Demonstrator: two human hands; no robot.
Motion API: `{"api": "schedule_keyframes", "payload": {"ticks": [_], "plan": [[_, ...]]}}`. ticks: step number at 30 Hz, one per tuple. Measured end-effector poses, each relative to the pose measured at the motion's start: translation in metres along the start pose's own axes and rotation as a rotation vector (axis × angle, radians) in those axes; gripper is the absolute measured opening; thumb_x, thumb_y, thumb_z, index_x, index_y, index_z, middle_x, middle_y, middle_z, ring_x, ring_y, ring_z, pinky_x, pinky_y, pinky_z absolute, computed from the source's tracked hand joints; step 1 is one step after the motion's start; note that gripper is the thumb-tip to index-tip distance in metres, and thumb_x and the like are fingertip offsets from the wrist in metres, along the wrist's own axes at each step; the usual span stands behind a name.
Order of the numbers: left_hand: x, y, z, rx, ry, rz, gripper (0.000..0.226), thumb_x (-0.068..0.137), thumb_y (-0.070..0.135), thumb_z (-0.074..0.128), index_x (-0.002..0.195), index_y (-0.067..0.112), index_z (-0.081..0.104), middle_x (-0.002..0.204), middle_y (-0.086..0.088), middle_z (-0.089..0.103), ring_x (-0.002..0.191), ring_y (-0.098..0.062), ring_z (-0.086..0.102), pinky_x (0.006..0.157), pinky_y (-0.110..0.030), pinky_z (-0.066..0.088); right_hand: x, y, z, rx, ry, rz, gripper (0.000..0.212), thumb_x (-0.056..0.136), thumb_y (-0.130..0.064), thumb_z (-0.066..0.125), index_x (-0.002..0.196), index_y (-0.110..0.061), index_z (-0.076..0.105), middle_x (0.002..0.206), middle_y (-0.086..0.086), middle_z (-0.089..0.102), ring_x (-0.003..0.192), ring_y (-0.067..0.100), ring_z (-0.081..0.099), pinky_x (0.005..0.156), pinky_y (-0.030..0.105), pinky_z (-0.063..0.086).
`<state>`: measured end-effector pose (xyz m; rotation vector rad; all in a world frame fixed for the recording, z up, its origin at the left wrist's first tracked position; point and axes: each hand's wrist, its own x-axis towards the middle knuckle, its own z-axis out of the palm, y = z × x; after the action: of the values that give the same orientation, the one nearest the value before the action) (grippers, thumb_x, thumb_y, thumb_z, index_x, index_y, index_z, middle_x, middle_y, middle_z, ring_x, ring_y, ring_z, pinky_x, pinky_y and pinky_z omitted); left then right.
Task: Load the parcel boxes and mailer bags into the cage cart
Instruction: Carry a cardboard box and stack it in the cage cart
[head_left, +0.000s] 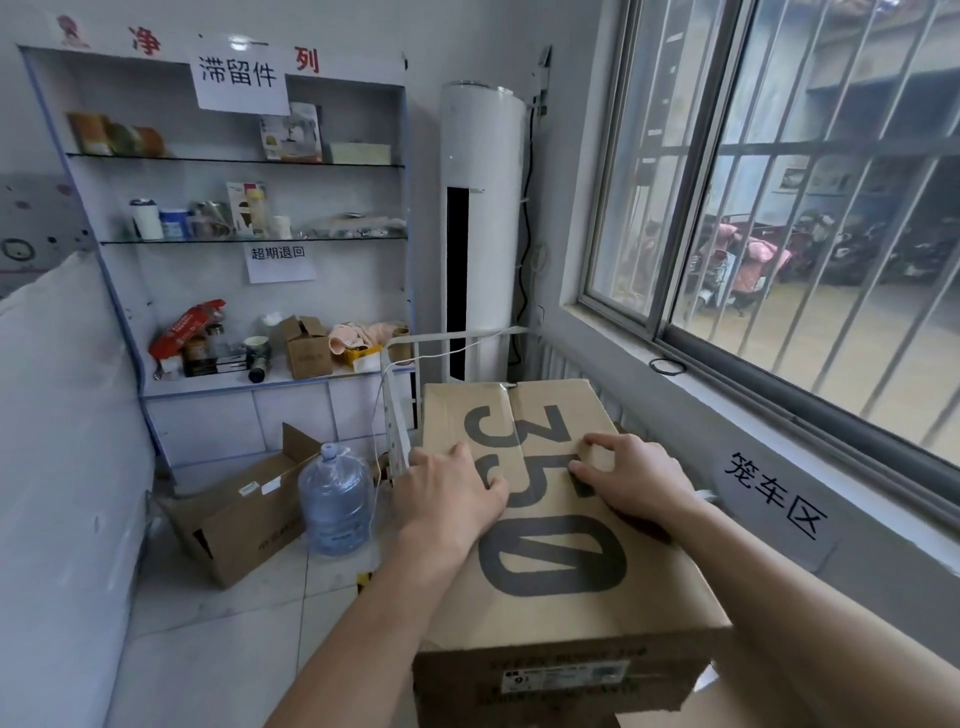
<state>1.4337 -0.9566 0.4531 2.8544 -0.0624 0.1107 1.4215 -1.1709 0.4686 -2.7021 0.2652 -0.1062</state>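
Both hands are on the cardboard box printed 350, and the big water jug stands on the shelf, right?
No: the head view shows the water jug on the floor, not the shelf. The left hand and right hand are on the box.

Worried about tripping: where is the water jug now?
In the head view, the water jug stands on the floor left of centre, between the open cardboard box to its left and the 350-printed box to its right.
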Motion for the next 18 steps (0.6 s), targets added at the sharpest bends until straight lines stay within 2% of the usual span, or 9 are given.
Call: {"api": "schedule_keyframes", "payload": {"ticks": [2,4,7,10,12,15,18], "plan": [[0.014,0.012,0.004,-0.016,0.013,0.012,0.051,0.093,0.061,0.042,0.123,0.020,0.053,0.116,-0.015,0.053,0.104,-0.031,0.058,0.079,-0.036,0.048,0.019,0.010,-0.005,0.008,0.003,0.004,0.058,0.093,-0.060,0.057,0.146,-0.039,0.047,0.137,0.005,0.059,0.081,0.013,0.050,0.059,0.020,0.040],[0.032,0.025,0.007,-0.021,0.020,0.019,0.051,0.094,0.061,0.042,0.125,0.022,0.052,0.118,-0.014,0.053,0.105,-0.030,0.058,0.082,-0.037,0.049,0.040,0.020,-0.009,0.028,0.000,-0.006,0.058,0.094,-0.059,0.057,0.147,-0.038,0.047,0.138,0.004,0.059,0.078,0.010,0.052,0.058,0.017,0.040],[0.063,0.047,0.008,-0.001,0.031,0.022,0.054,0.095,0.060,0.044,0.134,0.024,0.050,0.121,-0.014,0.054,0.107,-0.031,0.059,0.082,-0.036,0.049,0.074,0.036,-0.015,0.063,0.002,-0.014,0.058,0.094,-0.059,0.058,0.146,-0.037,0.047,0.138,0.004,0.059,0.095,0.018,0.060,0.061,0.019,0.044],[0.095,0.074,0.011,0.018,0.040,0.017,0.055,0.096,0.059,0.044,0.138,0.024,0.049,0.123,-0.016,0.052,0.107,-0.030,0.058,0.073,-0.033,0.043,0.109,0.052,-0.023,0.068,0.032,-0.008,0.057,0.092,-0.062,0.057,0.144,-0.040,0.048,0.135,0.006,0.061,0.109,0.026,0.062,0.081,0.031,0.051],[0.114,0.092,0.013,0.047,0.037,0.007,0.054,0.096,0.058,0.044,0.136,0.023,0.050,0.123,-0.016,0.052,0.107,-0.031,0.058,0.071,-0.033,0.040,0.131,0.063,-0.030,0.063,0.017,0.000,0.057,0.092,-0.062,0.057,0.144,-0.040,0.048,0.137,0.007,0.060,0.117,0.029,0.060,0.089,0.033,0.050],[0.142,0.118,0.017,0.058,0.048,0.004,0.051,0.095,0.058,0.044,0.129,0.022,0.054,0.118,-0.014,0.056,0.107,-0.031,0.057,0.069,-0.033,0.040,0.162,0.081,-0.042,0.075,0.018,0.024,0.057,0.091,-0.064,0.056,0.143,-0.043,0.048,0.137,0.007,0.059,0.120,0.031,0.058,0.092,0.036,0.050],[0.169,0.135,0.023,0.061,0.063,0.014,0.049,0.093,0.059,0.043,0.122,0.022,0.056,0.116,-0.015,0.058,0.109,-0.031,0.054,0.071,-0.035,0.040,0.190,0.094,-0.052,0.075,0.023,0.020,0.055,0.090,-0.064,0.056,0.141,-0.044,0.050,0.130,0.007,0.062,0.113,0.031,0.060,0.085,0.035,0.051]]}}
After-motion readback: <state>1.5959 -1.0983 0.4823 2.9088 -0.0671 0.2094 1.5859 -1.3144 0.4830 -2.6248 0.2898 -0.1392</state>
